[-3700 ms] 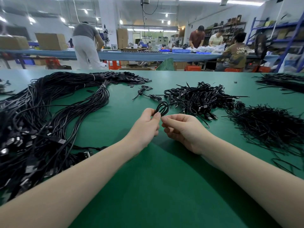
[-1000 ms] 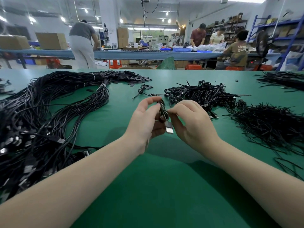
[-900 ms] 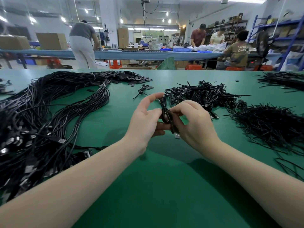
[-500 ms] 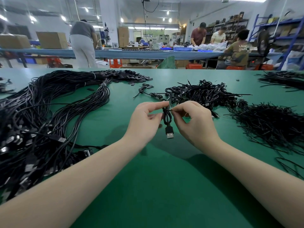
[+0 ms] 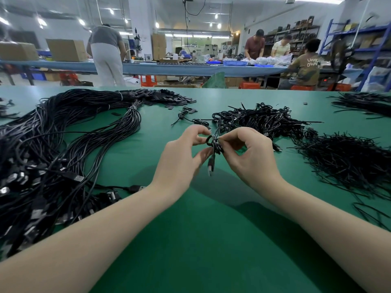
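A small coiled black USB cable (image 5: pixel 214 145) hangs between my hands above the green table (image 5: pixel 201 240), its plug dangling below. My left hand (image 5: pixel 179 163) pinches the coil from the left with thumb and forefinger. My right hand (image 5: pixel 249 157) pinches it from the right, at a thin black tie wrapped round its middle. A large heap of loose black USB cables (image 5: pixel 53 155) covers the table's left side. A pile of coiled, tied cables (image 5: pixel 260 121) lies just beyond my hands. A pile of thin black ties (image 5: pixel 347 159) lies to the right.
More black ties (image 5: pixel 364 102) lie at the far right edge. A row of small black strips (image 5: pixel 165 98) sits at the back of the table. Behind it, several people work at a long blue bench (image 5: pixel 169 68) with cardboard boxes (image 5: pixel 65 49) and shelving.
The coil has gone from held open between my fingertips to bunched with its plug hanging down. My hands turned it and now pinch it from both sides at the tie.
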A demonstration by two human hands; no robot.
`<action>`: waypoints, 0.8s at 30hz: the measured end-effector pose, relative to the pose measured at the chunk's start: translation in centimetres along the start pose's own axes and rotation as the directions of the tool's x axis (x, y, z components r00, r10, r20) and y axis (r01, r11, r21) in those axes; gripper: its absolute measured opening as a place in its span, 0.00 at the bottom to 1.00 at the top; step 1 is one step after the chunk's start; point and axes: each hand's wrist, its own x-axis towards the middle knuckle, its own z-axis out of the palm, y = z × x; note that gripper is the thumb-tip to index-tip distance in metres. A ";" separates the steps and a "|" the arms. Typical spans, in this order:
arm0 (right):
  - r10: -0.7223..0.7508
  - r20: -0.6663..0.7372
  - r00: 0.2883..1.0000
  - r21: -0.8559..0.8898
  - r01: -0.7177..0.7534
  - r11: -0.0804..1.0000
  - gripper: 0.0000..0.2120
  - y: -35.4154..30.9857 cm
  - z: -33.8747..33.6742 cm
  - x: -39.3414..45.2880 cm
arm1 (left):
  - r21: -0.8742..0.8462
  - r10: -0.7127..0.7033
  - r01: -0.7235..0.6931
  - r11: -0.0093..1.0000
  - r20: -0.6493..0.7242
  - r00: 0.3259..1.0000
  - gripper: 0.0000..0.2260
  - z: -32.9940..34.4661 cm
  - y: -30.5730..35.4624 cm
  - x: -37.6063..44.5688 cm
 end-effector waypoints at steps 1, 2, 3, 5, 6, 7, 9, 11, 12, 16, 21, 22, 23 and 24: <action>0.010 0.003 1.000 0.007 -0.010 1.000 0.04 0.0 -0.1 0.0 | -0.003 0.013 -0.013 1.000 0.013 1.000 0.11 0.0 -0.1 -0.1; 0.016 0.006 1.000 0.010 -0.016 1.000 0.04 0.0 -0.1 0.0 | 0.011 0.039 -0.040 0.999 0.024 0.999 0.11 0.1 -0.1 -0.2; 0.018 0.010 1.000 0.010 -0.018 1.000 0.05 0.1 -0.1 0.0 | 0.012 0.062 -0.062 0.998 0.023 0.998 0.11 0.2 -0.2 -0.2; 0.009 0.009 1.000 0.003 -0.009 1.000 0.05 0.1 -0.1 0.0 | -0.044 0.065 -0.065 0.997 -0.001 0.998 0.07 0.6 0.0 -0.2; -0.003 0.005 1.000 -0.005 0.003 1.000 0.04 0.1 -0.1 0.0 | -0.073 0.042 -0.042 0.996 -0.004 0.999 0.06 0.8 0.1 -0.2; -0.029 0.004 1.000 -0.018 0.029 0.999 0.04 0.1 0.0 0.0 | -0.091 -0.009 0.010 0.996 0.010 1.000 0.04 1.0 0.4 -0.1; -0.125 0.023 0.992 -0.061 0.127 0.990 0.03 0.2 0.0 0.0 | -0.190 -0.181 0.194 0.963 0.081 0.980 0.06 1.3 1.0 0.1; -0.256 0.064 0.965 -0.143 0.263 0.954 0.03 0.4 -0.3 0.3 | -0.387 -0.384 0.439 0.811 0.214 0.898 0.09 1.4 1.5 0.4; -0.331 0.104 0.938 -0.200 0.345 0.917 0.03 0.7 -0.5 0.4 | -0.475 -0.449 0.533 0.700 0.287 0.846 0.08 1.3 1.9 0.5; -0.482 0.255 0.838 -0.329 0.544 0.772 0.04 1.2 -0.8 0.5 | -0.644 -0.571 0.662 0.385 0.397 0.718 0.04 0.6 2.4 1.0; -0.502 0.136 0.854 -0.283 0.519 0.807 0.05 0.9 -0.5 0.4 | -0.702 -0.482 0.693 0.164 0.556 0.677 0.08 -0.1 2.5 1.0; -0.473 0.096 0.876 -0.258 0.481 0.838 0.05 0.9 -0.5 0.3 | -0.706 -0.460 0.673 0.218 0.534 0.709 0.12 -0.1 2.4 1.0; -0.431 0.059 0.900 -0.232 0.432 0.871 0.04 0.9 -0.5 0.3 | -0.698 -0.441 0.648 0.305 0.499 0.746 0.15 0.0 2.3 1.0; -0.381 0.031 0.924 -0.207 0.379 0.902 0.02 0.9 -0.6 0.1 | -0.664 -0.427 0.612 0.430 0.448 0.786 0.17 0.2 2.3 0.9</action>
